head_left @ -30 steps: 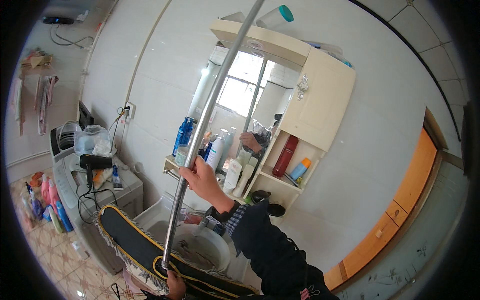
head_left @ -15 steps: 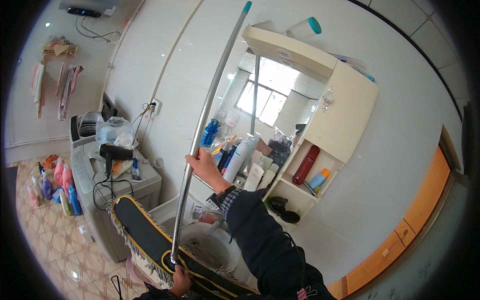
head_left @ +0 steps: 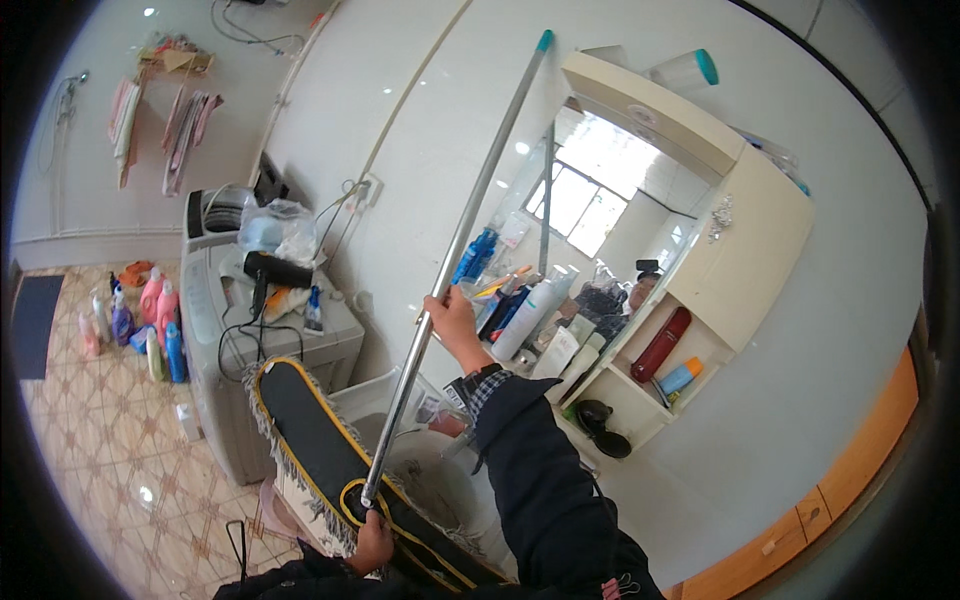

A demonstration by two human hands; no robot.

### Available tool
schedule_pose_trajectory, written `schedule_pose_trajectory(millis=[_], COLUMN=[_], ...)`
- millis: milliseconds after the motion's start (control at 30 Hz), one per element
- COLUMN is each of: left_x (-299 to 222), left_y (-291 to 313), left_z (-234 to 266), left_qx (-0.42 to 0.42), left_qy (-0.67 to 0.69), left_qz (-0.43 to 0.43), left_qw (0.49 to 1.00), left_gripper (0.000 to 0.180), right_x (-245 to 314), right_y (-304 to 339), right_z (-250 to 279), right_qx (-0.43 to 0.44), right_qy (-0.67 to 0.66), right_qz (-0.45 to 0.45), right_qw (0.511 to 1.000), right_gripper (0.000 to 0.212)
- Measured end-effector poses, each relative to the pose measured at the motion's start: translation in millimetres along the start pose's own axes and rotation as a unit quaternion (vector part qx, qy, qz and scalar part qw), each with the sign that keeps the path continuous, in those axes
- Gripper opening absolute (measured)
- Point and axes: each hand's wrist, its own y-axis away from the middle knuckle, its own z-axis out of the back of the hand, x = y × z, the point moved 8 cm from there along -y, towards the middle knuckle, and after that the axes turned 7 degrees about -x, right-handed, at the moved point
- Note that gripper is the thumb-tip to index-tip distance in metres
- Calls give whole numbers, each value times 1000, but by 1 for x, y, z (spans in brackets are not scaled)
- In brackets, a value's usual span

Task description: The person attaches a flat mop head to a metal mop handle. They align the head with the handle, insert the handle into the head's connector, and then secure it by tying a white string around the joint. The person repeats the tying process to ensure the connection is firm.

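Observation:
A flat mop slants across the middle, its silver pole [head_left: 481, 200] topped by a teal end. Halfway up the pole, the fingers of my right hand [head_left: 455, 322] are wrapped round it. My left hand [head_left: 373, 545] is closed low down, where the pole joins the mop head [head_left: 310, 420]; its grip is partly hidden. The long black mop head has yellow trim and a grey-white fringe. It lies in front of the washbasin [head_left: 430, 480], covering part of it, and its near end runs out of the lower edge.
A washing machine [head_left: 235, 400] at the left bears a black hair dryer [head_left: 275, 268] and a plastic bag. Several bottles [head_left: 165, 310] stand on the tiled floor. A mirror cabinet [head_left: 755, 260] hangs close to the pole, with toiletries [head_left: 535, 315] below its mirror.
My view has turned, so the room sits farther right in the picture and more floor shows at the left. Both hands keep their hold on the mop.

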Motion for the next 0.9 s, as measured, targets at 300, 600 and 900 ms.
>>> schedule_pose_trajectory(millis=[300,600,900], left_x=[0,-7,-3], left_y=[3,3,3], left_z=[0,2,1], left_qx=[19,56,13], left_qy=[-3,20,13], left_qz=[39,60,-1], left_qw=[999,996,1000], left_gripper=[21,20,16], right_x=[-35,-64,-67], right_y=[32,29,32], right_z=[-66,-125,-133], right_qx=[37,48,58], right_qy=[-23,-29,-43], right_qz=[-59,-42,-60], right_qw=[997,998,996], right_gripper=[35,26,32])
